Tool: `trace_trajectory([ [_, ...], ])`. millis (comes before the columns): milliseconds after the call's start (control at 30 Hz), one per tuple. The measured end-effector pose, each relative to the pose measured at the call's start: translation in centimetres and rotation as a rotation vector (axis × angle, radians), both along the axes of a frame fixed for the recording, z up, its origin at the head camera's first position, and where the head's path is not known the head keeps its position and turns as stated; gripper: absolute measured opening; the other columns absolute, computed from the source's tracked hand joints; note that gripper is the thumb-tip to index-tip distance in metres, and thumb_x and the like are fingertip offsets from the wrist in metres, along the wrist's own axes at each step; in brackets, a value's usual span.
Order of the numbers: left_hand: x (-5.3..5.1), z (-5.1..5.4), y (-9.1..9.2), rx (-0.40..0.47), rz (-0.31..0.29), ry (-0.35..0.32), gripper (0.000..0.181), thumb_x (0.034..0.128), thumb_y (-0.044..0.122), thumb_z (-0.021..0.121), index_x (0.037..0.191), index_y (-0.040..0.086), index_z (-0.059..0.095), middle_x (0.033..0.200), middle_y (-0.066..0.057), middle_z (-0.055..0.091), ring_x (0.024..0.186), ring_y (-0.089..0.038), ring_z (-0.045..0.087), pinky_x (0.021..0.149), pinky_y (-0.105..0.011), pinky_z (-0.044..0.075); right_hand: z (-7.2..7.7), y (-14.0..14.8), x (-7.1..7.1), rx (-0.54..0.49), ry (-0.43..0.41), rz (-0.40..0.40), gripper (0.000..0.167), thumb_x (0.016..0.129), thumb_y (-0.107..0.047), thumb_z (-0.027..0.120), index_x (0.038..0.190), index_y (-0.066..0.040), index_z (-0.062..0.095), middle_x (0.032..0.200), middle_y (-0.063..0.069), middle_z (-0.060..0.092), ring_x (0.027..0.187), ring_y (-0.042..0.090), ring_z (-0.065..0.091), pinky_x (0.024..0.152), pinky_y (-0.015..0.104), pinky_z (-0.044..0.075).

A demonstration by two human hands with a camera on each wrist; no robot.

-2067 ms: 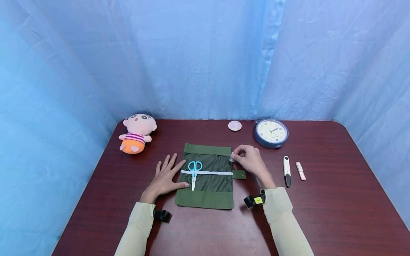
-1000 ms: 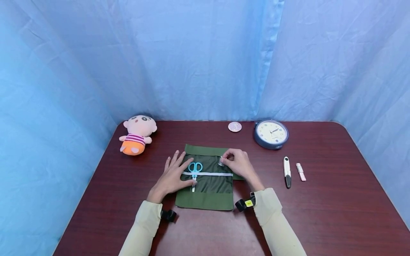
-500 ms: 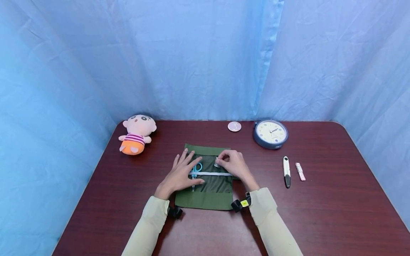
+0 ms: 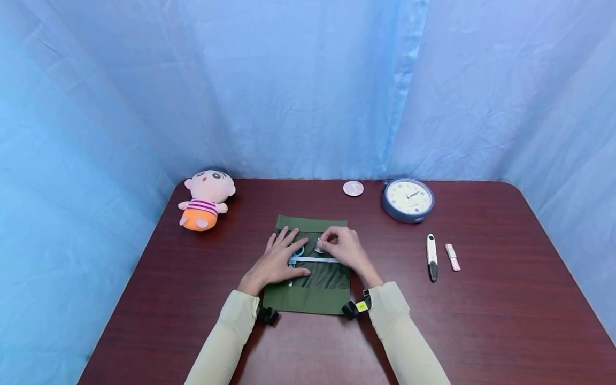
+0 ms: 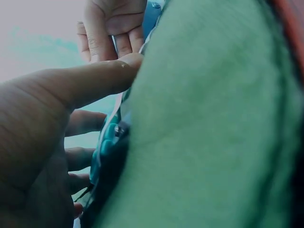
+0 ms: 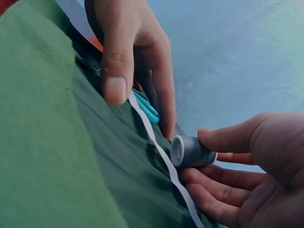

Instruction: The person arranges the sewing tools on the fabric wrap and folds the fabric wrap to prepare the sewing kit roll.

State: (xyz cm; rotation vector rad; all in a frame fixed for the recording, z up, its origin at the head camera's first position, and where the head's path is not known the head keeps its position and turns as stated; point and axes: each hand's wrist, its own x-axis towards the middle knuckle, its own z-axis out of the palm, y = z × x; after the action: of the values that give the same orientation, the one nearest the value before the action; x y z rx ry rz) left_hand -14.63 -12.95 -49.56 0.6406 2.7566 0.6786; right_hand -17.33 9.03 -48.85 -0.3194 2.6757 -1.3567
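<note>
A green cloth roll-up pouch lies unfolded on the table, a white elastic band running across its middle. Tucked under that band is a pair of scissors with light blue handles, partly covered by my left hand. The left fingers are spread and rest on the pouch, thumb apart from them. My right hand pinches a spool of grey thread between thumb and fingers. The spool is just above the band, to the right of the scissors.
A plush doll sits at the back left. Toward the back right are a round pink-white disc and a blue alarm clock. Right of the pouch lie a white-and-black slim tool and a small folded pale strip.
My right hand has carried the spool leftward from the pouch's right edge to near its middle. My left hand has slid right, from the pouch's left edge to over the scissors.
</note>
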Motion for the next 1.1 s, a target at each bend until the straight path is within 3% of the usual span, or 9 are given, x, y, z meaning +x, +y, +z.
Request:
trace_trajectory([
  [267, -0.1, -0.6, -0.1, -0.005, 0.005, 0.008, 0.077, 0.0884, 0.050, 0.072, 0.153, 0.019, 0.044, 0.169, -0.010, 0.022, 0.159, -0.036, 0.010, 0.126, -0.062, 0.006, -0.5, -0.8, 0.4, -0.034, -0.005, 0.007, 0.008, 0.092, -0.022, 0.073, 0.090, -0.014, 0.073, 0.091, 0.005, 0.075, 0.081, 0.014, 0.071, 0.069, 0.028, 0.054],
  [600, -0.1, -1.0, 0.0, -0.018, 0.018, 0.035, 0.074, 0.0896, 0.052, 0.070, 0.152, 0.020, 0.046, 0.168, -0.010, 0.024, 0.158, -0.036, 0.011, 0.126, -0.063, 0.008, -1.0, -1.2, 0.9, -0.051, 0.076, 0.027, 0.007, 0.088, -0.020, 0.078, 0.089, -0.014, 0.074, 0.092, 0.005, 0.075, 0.086, 0.018, 0.074, 0.077, 0.031, 0.060],
  [867, -0.1, -1.0, 0.2, -0.020, 0.026, 0.057, 0.070, 0.0913, 0.050, 0.068, 0.151, 0.019, 0.048, 0.167, -0.011, 0.026, 0.158, -0.036, 0.013, 0.125, -0.064, 0.010, -1.4, -1.2, 1.0, -0.021, 0.223, 0.153, 0.007, 0.083, -0.014, 0.082, 0.082, -0.014, 0.075, 0.090, 0.002, 0.072, 0.077, 0.012, 0.068, 0.070, 0.021, 0.056],
  [1100, -0.1, -1.1, 0.2, -0.030, 0.031, 0.061, 0.070, 0.0916, 0.050, 0.068, 0.150, 0.019, 0.048, 0.167, -0.011, 0.026, 0.158, -0.036, 0.013, 0.126, -0.063, 0.010, -1.5, -1.1, 0.9, -0.021, 0.210, 0.204, 0.007, 0.084, -0.016, 0.081, 0.084, -0.014, 0.075, 0.088, 0.002, 0.071, 0.076, 0.010, 0.067, 0.070, 0.020, 0.055],
])
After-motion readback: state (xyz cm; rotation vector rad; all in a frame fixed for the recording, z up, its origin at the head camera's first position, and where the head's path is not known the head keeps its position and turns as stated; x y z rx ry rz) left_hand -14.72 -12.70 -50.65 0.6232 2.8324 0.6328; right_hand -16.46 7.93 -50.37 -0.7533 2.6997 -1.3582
